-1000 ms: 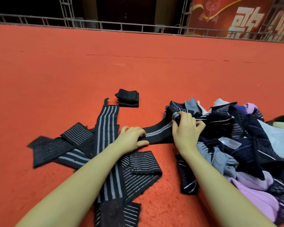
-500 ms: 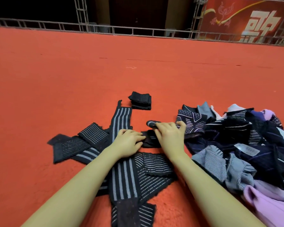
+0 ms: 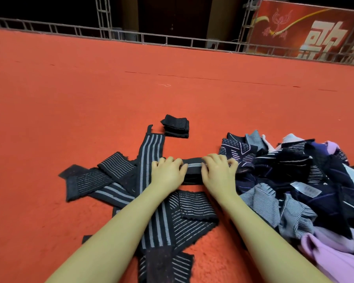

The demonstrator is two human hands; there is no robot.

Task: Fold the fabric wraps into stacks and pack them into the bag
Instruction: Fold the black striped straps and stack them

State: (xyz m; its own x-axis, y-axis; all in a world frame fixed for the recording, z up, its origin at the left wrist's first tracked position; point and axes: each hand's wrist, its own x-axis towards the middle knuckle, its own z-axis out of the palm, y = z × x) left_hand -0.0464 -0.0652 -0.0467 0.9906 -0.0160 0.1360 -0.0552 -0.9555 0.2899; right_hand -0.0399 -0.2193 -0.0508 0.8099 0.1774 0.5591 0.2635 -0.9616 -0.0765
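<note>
Red carpet point(image 3: 70, 99) is seen across the whole floor, with a metal truss rail point(image 3: 172, 40) at the far edge and a red banner point(image 3: 307, 31) behind it, cut off at the right.

A mixed fabric pile point(image 3: 294, 180) is heaped at the right, running out of frame; purple, grey-striped and dark patterned pieces are tangled, and single items cannot be separated. No bag can be made out with certainty; a pale sliver at the far right edge is too small to identify.

Loose striped wraps point(image 3: 151, 201) are spread flat and overlapping left of centre, partly covered by the forearms.

One folded stack point(image 3: 176, 126) is set on the carpet beyond the loose wraps, apart from both hands.

The wrap being folded point(image 3: 193, 167) lies between the hands, long axis left to right, folded into a short thick band. It is gripped at its left end by the left hand point(image 3: 168, 172) and at its right end by the right hand point(image 3: 219, 172), fingers of both curled over the far edge. Both hands are equally near; the stack lies ahead and slightly left, so the left hand is judged better placed for transfer.

Hidden: both ends of the band under the hands, its layer count, and the thumbs' position.
</note>
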